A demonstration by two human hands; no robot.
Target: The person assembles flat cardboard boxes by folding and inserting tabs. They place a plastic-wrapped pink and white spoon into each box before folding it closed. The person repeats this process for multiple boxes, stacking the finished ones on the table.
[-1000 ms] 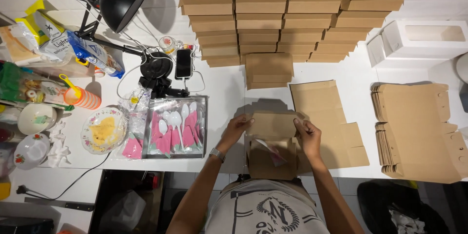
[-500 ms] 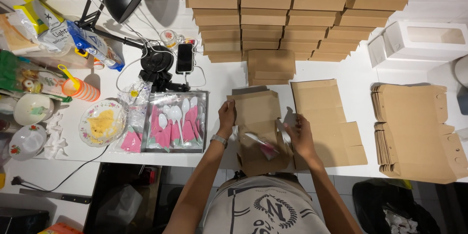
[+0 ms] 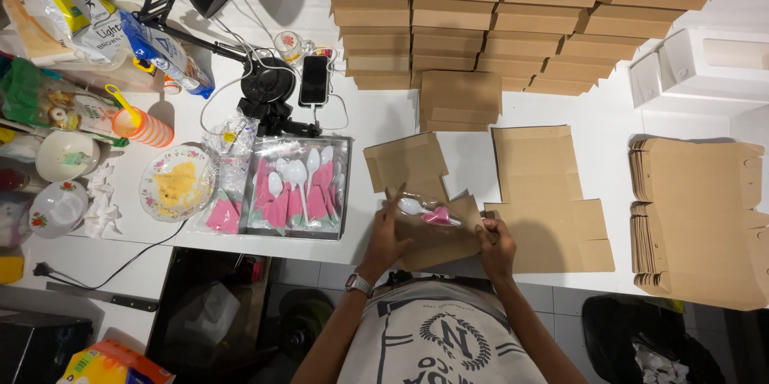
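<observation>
Brown cardboard — a half-folded box [image 3: 432, 232] at the near table edge — is gripped by both hands: left hand [image 3: 386, 241] grasping its left side, right hand [image 3: 497, 246] clenched on its right edge. Inside lies a wrapped white spoon with pink napkin [image 3: 424, 212]. Left sits a clear tray of spoon packs [image 3: 298, 188]; farther back, stacked closed boxes [image 3: 521, 16].

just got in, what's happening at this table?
A person is working a brown cardboard box at the table's near edge, left hand and right hand gripping its sides. A wrapped white spoon with pink napkin lies in it. A tray of more spoon packs sits left, flat box blanks right, folded boxes stacked behind.
</observation>
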